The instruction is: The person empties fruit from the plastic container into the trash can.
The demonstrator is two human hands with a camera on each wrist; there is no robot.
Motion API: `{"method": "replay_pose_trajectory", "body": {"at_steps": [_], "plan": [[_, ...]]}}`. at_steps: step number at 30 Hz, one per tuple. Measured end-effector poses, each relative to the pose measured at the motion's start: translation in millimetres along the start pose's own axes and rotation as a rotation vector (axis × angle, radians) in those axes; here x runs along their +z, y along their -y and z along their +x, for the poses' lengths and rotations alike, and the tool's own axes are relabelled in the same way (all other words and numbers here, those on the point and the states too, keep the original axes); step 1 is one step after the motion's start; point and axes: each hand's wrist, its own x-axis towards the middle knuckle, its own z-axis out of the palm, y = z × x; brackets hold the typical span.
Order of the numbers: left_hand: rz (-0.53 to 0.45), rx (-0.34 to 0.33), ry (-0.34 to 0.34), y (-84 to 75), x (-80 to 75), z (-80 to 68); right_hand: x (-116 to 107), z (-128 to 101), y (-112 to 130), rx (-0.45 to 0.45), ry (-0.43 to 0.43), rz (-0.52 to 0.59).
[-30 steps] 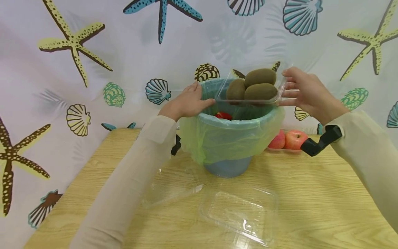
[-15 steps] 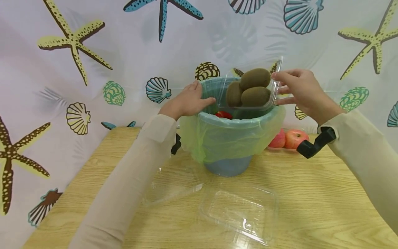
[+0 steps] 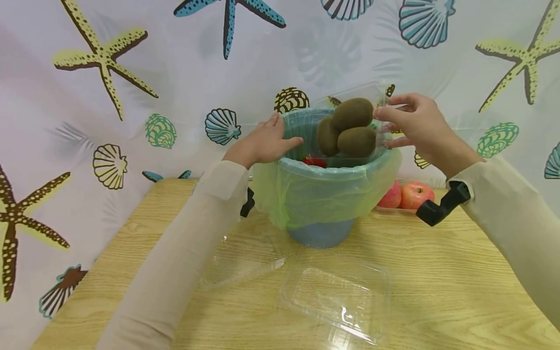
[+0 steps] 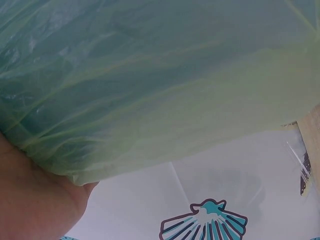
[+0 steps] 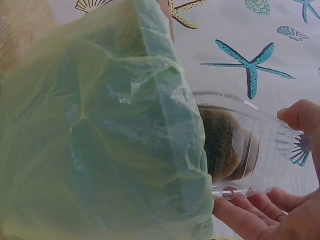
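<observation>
My right hand (image 3: 415, 124) pinches the right end of a clear plastic fruit tray (image 3: 379, 97), thumb on one face and fingers on the other. Three brown kiwis (image 3: 356, 142) sit in it, tilted over the opening of a blue bin (image 3: 321, 236). A thin yellow-green bag (image 3: 323, 199) lines this bin and folds over its rim. In the right wrist view, the bag hides part of the kiwis (image 5: 220, 145). My left hand (image 3: 264, 142) rests on the bin's left rim, fingers straight and thumb stretched over the opening. Something red (image 3: 314, 161) lies inside the bin.
Red apples (image 3: 415, 195) in a clear tray stand behind the bin at right. On the wooden table (image 3: 459, 272), a clear plastic tray (image 3: 337, 301) lies in front, with another clear plastic piece (image 3: 240, 262) to its left. A seashell-patterned curtain (image 3: 175, 73) hangs behind.
My right hand has moved slightly left and tipped the tray, its right end higher. The kiwis have shifted left and lower over the bin. My left hand has stayed put.
</observation>
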Motion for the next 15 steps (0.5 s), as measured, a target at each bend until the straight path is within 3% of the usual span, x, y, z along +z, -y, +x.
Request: {"method": "replay_pose_trajectory", "body": {"at_steps": [15], "plan": [[-0.007,0.008,-0.013,0.5,1.6,-1.5,6.7,-2.4,-1.4,-0.082,-0.094,-0.047]]}}
